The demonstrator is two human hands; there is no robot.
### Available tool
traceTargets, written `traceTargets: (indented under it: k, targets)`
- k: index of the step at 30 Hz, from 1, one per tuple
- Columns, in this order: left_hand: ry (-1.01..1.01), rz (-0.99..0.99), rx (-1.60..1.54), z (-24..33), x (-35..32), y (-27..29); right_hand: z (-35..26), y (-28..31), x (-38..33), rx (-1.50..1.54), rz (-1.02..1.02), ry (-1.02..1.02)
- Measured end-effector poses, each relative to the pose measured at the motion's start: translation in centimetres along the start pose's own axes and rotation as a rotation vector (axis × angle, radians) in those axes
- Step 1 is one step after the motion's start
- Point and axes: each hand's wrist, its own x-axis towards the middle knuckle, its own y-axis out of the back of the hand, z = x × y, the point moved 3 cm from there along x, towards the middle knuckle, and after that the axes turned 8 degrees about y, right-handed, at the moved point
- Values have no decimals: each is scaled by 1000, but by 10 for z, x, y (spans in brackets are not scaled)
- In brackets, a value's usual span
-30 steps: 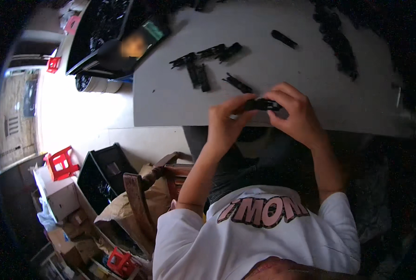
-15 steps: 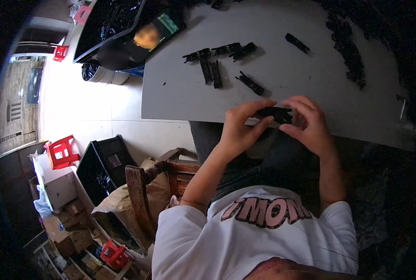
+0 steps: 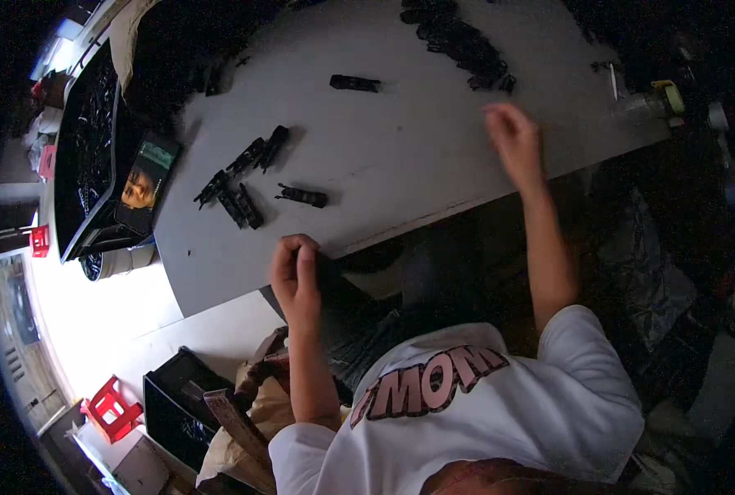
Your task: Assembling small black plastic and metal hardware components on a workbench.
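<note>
My left hand (image 3: 295, 280) is closed in a loose fist at the table's front edge. What it holds, if anything, is hidden. My right hand (image 3: 516, 147) is over the table further right, slightly blurred, its fingers bent and apart with nothing visible in them. Just beyond it lies a long overlapping row of black plastic pieces (image 3: 462, 49). Between my hands and to the left are a cluster of black clip-like parts (image 3: 239, 177), a single similar part (image 3: 303, 195) nearer me, and another one (image 3: 355, 83) further back.
The grey table (image 3: 417, 157) ends close to my lap. At its left a phone (image 3: 147, 183) leans on a black crate (image 3: 91, 157) of dark parts. On the floor stand a black bin (image 3: 187, 404) and a red stool (image 3: 113, 410). A clear bottle (image 3: 644, 105) lies at the right.
My hands, together on a black clip-like part before, have separated. The left drew back to the table edge; the right reached towards the row of pieces. The whole view has turned and shifted.
</note>
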Motion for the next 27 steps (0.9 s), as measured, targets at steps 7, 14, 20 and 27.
traceTargets:
  k: [7,14,20,27]
  targets:
    - [120,15,-53,-3,-1,7,61,20,41,-653,301,490]
    - [37,-63,32,1,3,-3,-38,-63,-1,-240,-128,534]
    - [114,-70,44,-8,1,7,-60,-100,41,-198,-166,585]
    - [40,-92,57,-10,9,0,21,-90,180,-454,171,632]
